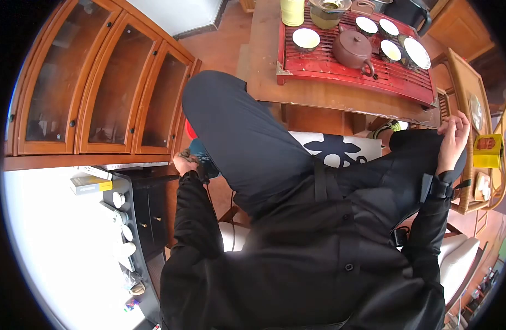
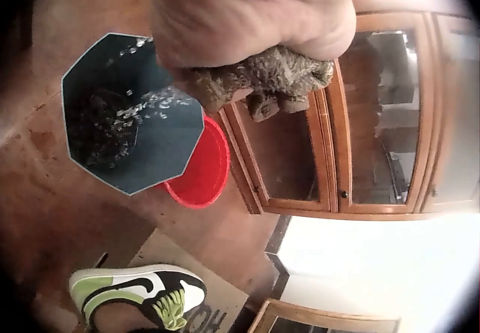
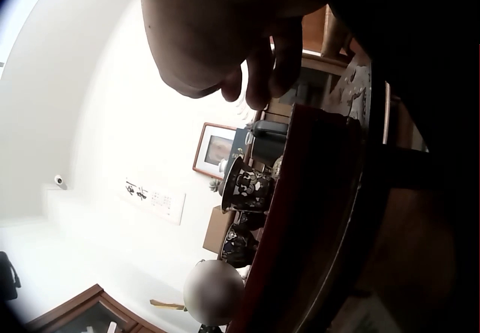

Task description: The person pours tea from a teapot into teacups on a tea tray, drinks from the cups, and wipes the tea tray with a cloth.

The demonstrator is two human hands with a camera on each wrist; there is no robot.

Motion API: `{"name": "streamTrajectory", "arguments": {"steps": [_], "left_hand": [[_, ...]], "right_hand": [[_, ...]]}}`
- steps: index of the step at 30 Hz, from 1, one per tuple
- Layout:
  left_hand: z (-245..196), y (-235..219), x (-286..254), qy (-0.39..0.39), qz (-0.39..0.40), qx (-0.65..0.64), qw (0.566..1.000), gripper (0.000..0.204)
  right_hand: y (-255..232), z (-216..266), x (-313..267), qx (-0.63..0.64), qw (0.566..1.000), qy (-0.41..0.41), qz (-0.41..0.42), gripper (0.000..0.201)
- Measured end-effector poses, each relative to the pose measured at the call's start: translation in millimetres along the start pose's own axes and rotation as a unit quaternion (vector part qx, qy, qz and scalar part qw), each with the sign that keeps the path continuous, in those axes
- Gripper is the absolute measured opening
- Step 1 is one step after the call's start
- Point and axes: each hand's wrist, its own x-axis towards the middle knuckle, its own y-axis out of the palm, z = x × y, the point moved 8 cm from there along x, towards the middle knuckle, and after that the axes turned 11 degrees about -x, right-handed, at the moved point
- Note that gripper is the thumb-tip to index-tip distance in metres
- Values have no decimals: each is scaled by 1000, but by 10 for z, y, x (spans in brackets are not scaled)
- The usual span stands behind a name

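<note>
- So, brown wad (image 2: 274, 81), prob. a wet rag (too blurry to be sure), is in the L hand (image 2: 255, 18), out past the person's L leg, bunched up w/ lumps poking from under the palm.
- L hand's fingers are curled tight round it, squeezing.
- Water (image 2: 154, 104) is spraying off in drops & a short stream, over the dark teal bin (image 2: 169, 145) w/ an angular rim.
- Bin's on the floor, just beside a red bucket (image 2: 215, 169), partly covering it in the L wrist view.
- Nearby: a green/white/black shoe (image 2: 124, 288) on a flat brown sheet (image 2: 221, 292) w/ lettering; glass-door cabinet (image 1: 110, 82) to the person's L.
- R hand (image 1: 454, 140) is by the R knee, fingers loosely bent & relaxed, well apart from the wad.
- In front: wooden table (image 1: 264, 49) w/ a red slatted tea tray (image 1: 357, 85), carrying a brown teapot (image 1: 352, 48), white-lined cups (image 1: 306, 39) & a glass pitcher (image 1: 327, 19).
- Far R: yellow box (image 1: 488, 151) near the rattan furniture (image 1: 461, 82).
</note>
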Motion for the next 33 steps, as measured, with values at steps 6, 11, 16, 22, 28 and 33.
{"name": "streamTrajectory", "arguments": {"steps": [6,11,16,22,28,33], "left_hand": [[-117,120,-195,-6,22,32,999,26],[-133,83,164,-25,93,41,994,25],[-144,83,21,-60,217,39,973,18],[-282,52,456,257,408,272,833,27],[-161,-131,1019,-44,302,79,949,16],[-218,91,69,-50,57,-64,995,17]], "right_hand": [[-1,-26,-5,8,1000,-8,0,28],[-9,-47,-6,2,1000,-9,1,27],[-4,-67,-18,0,1000,-5,-6,27],[4,-42,-13,-2,1000,-3,-6,27],[-1,-57,-13,-11,1000,2,-9,26],[8,-72,-19,-16,1000,9,-10,26]]}}
